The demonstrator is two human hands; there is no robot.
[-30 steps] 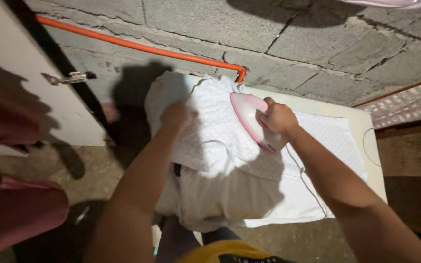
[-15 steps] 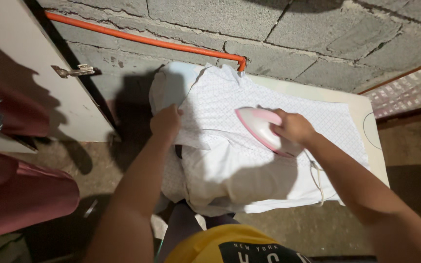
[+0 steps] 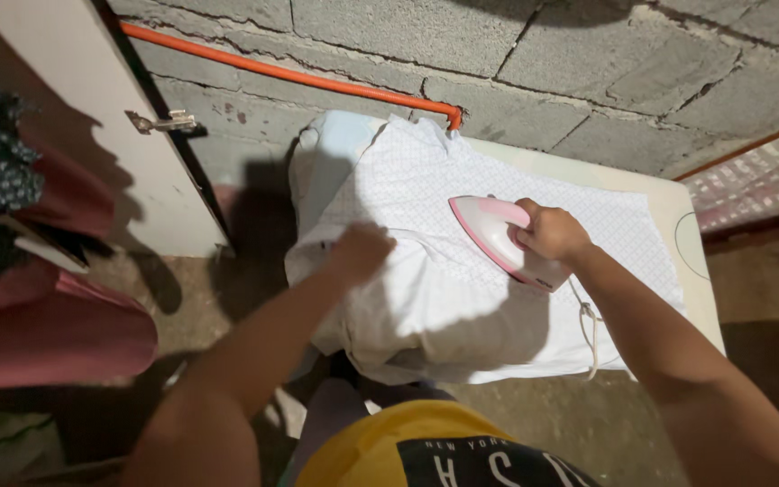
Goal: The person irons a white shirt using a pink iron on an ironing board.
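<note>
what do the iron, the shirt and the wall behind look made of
Pink and white iron in the right hand: smooth moulded plastic by its sheen; soleplate hidden. White fine-checked garment under the left hand: thin woven cloth, likely cotton, as it drapes and folds. Grey wall: rough concrete blocks with cracked mortar joints.

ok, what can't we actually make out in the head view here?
- Soleplate of the pink and white iron: face down on the white garment, hidden.
- Right hand fingers: wrapped around the iron's handle, underside out of sight.
- Left hand: motion-blurred, finger positions on the cloth unclear.
- Iron cord: drops past the board's near edge, end hidden.
- Board's legs: covered by cloth.
</note>
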